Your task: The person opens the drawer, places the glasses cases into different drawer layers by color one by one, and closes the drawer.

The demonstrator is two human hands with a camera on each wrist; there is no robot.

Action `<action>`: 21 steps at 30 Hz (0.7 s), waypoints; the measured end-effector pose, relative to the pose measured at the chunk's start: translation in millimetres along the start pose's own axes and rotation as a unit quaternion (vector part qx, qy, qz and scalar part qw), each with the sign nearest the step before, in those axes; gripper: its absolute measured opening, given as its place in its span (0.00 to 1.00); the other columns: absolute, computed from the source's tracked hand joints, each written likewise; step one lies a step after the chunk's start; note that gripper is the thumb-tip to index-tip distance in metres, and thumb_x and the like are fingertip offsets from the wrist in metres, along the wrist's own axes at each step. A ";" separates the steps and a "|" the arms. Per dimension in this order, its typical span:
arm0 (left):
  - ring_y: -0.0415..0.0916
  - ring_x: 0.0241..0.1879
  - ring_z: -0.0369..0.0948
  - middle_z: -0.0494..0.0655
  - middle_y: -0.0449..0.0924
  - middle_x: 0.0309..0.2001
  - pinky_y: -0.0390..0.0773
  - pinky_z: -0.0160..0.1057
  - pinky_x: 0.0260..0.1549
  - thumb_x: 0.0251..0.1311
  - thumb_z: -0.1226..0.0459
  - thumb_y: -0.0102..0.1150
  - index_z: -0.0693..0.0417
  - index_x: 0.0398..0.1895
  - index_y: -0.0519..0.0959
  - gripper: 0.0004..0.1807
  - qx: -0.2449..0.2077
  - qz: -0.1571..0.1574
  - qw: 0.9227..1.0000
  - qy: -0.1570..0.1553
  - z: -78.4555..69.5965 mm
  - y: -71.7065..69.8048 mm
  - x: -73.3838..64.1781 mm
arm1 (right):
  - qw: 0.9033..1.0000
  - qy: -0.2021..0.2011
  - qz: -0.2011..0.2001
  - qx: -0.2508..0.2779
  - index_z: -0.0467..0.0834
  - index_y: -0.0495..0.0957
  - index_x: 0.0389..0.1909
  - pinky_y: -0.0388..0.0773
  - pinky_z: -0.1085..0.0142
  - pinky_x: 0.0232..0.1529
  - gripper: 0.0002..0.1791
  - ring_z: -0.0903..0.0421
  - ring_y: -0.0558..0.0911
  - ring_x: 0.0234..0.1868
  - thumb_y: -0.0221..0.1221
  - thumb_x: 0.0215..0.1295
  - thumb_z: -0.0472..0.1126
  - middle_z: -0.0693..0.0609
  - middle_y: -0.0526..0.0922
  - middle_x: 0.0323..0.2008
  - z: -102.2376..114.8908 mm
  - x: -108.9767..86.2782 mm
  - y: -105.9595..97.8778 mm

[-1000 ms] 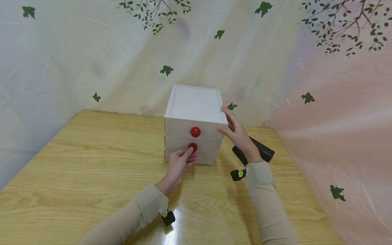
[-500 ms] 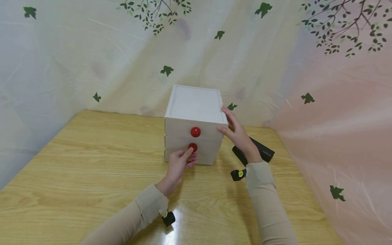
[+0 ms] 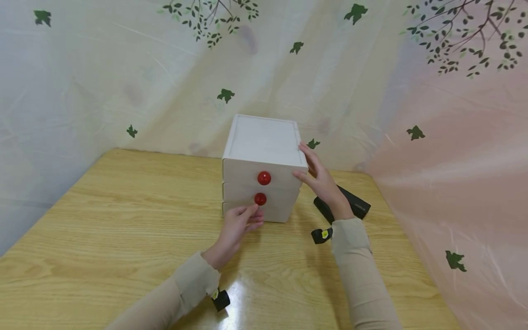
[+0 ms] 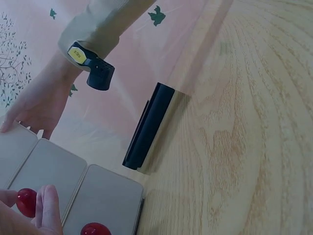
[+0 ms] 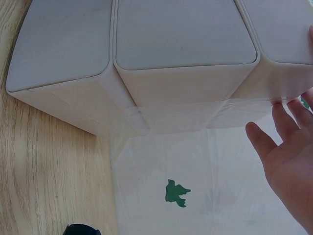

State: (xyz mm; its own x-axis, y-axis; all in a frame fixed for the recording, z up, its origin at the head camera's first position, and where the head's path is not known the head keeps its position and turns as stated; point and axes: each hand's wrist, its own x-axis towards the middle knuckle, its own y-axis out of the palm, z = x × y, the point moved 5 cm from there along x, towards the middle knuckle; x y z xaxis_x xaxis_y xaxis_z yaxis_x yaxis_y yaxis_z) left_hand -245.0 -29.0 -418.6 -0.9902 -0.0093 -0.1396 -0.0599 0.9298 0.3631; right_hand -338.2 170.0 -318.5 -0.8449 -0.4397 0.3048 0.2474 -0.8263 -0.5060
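A white three-drawer box (image 3: 264, 140) stands on the table, its drawers pushed in. Red round knobs mark the fronts: an upper knob (image 3: 264, 178), a middle knob (image 3: 260, 199) and a lower knob (image 4: 95, 229). My left hand (image 3: 237, 228) is just below the middle knob, which shows whole in the head view; thumb and fingers lie either side of it in the left wrist view. My right hand (image 3: 326, 185) rests against the box's upper right corner, thumb on the front and fairly straight fingers along the side (image 5: 288, 161).
A long black object (image 3: 354, 201) with small pale lettering lies on the wood-grain table (image 3: 136, 220), right of the box and partly behind the right wrist. A pale curtain (image 3: 173, 91) with leaf prints hangs behind and at the sides. Each wrist carries a small black camera.
My left hand has let go of the middle knob and drawn slightly down and left, uncovering it. My right hand and the box stay in place.
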 end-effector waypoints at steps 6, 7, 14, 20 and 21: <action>0.83 0.34 0.41 0.50 0.84 0.33 0.85 0.32 0.36 0.69 0.67 0.51 0.78 0.49 0.75 0.17 0.011 0.006 1.000 0.004 -7.6 -4.5 -8.4 | 1.000 0.001 0.001 0.005 0.56 0.50 0.76 0.47 0.37 0.73 0.39 0.49 0.47 0.78 0.57 0.69 0.46 0.62 0.42 0.78 -0.3 -0.6 0.1; 0.84 0.35 0.41 0.50 0.85 0.33 0.85 0.33 0.36 0.69 0.67 0.51 0.77 0.48 0.76 0.17 0.017 0.008 1.000 0.007 -10.1 -5.1 -10.2 | 1.000 0.002 0.001 0.006 0.57 0.50 0.76 0.47 0.38 0.73 0.38 0.50 0.47 0.78 0.57 0.69 0.46 0.62 0.42 0.78 -0.4 -0.7 0.0; 0.84 0.37 0.40 0.54 0.85 0.39 0.85 0.39 0.43 0.69 0.65 0.53 0.71 0.51 0.77 0.16 0.058 0.019 0.997 0.047 -33.7 -8.7 -20.9 | 1.000 0.015 0.000 0.009 0.56 0.48 0.76 0.46 0.38 0.74 0.39 0.50 0.47 0.78 0.56 0.70 0.42 0.62 0.41 0.78 1.8 -1.3 -0.9; 0.84 0.36 0.37 0.54 0.85 0.40 0.85 0.37 0.42 0.68 0.67 0.54 0.72 0.54 0.75 0.17 0.086 0.037 0.986 0.141 -64.6 -14.1 -23.1 | 1.000 0.020 0.006 0.012 0.46 0.47 0.76 0.45 0.38 0.74 0.38 0.45 0.46 0.78 0.54 0.70 0.37 0.53 0.40 0.79 24.2 -6.5 2.2; 0.84 0.36 0.36 0.54 0.85 0.39 0.85 0.36 0.41 0.68 0.67 0.54 0.73 0.54 0.75 0.17 0.092 0.037 0.982 0.161 -70.1 -15.6 -22.7 | 1.000 0.022 0.008 0.010 0.44 0.47 0.76 0.46 0.39 0.74 0.38 0.45 0.46 0.78 0.54 0.70 0.37 0.51 0.40 0.79 27.8 -7.5 2.7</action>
State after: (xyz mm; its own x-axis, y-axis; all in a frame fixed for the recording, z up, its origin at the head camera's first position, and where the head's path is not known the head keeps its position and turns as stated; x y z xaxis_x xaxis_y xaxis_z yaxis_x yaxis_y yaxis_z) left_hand -230.4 -69.1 -356.5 -0.9813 -0.0266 0.1905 0.0092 0.9828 0.1845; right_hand -318.1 161.3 -299.7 -0.8604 -0.4371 0.2620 0.2699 -0.8269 -0.4933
